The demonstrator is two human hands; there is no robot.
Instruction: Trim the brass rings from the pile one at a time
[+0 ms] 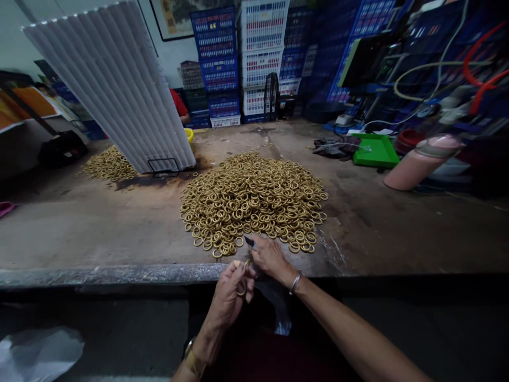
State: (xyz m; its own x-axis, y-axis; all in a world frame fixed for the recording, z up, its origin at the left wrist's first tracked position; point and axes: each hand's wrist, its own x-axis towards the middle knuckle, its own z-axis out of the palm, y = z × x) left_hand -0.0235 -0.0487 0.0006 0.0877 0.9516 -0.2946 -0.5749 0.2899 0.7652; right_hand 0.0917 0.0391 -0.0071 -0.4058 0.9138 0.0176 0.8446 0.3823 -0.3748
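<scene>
Nearest the head camera, two bare forearms [342, 318] reach toward the pile of gold-coloured rings [254, 196]. Before the pile, at the table's front edge [119, 275], the left hand [230, 289] has its fingers curled in, pinching a ring [240, 294]. The right hand [272, 258], closed round a dark blade [249, 242], sits at the pile's near rim. Tabletop [382, 228] stretches broadly to either side of the pile; behind it, a white corrugated panel [119, 79] stands left, a green tray [374, 150] right.
</scene>
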